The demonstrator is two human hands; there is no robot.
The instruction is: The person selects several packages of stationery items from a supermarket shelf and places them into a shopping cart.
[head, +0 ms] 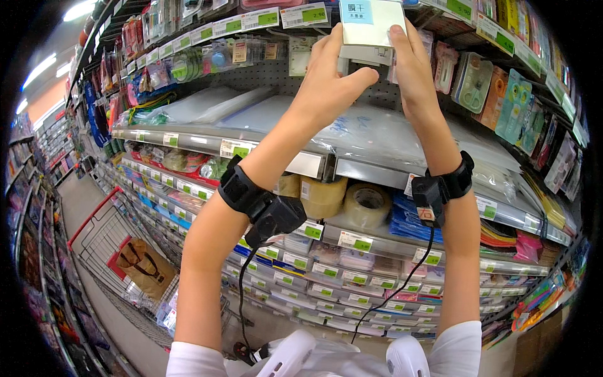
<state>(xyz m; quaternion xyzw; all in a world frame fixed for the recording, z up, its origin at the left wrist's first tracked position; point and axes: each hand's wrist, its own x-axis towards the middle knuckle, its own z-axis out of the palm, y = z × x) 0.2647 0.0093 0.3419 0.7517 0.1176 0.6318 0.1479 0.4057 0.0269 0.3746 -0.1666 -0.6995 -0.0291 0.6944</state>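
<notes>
High up at the top edge of the view is a white box (374, 30) with a pale blue printed patch; its upper end is cut off. My right hand (417, 68) grips its right side, with the thumb on the front face. At the box's left edge are the fingers of my left hand (337, 70), while its thumb sticks out below, apart from the box. Whether those fingers bear on the box is hidden. Behind and just below it hangs a pale package (367, 54) in front of the pegboard. Each forearm wears a black strapped device (278, 217) with a cable.
Below my hands, a shelf holds clear plastic sheets or bags (377, 129). Under it sit rolls of packing tape (367, 200) and blue packs (410, 217). Carded scissors (473, 85) hang at the right. A shopping cart (94, 226) holding a brown paper bag (146, 268) stands at the left.
</notes>
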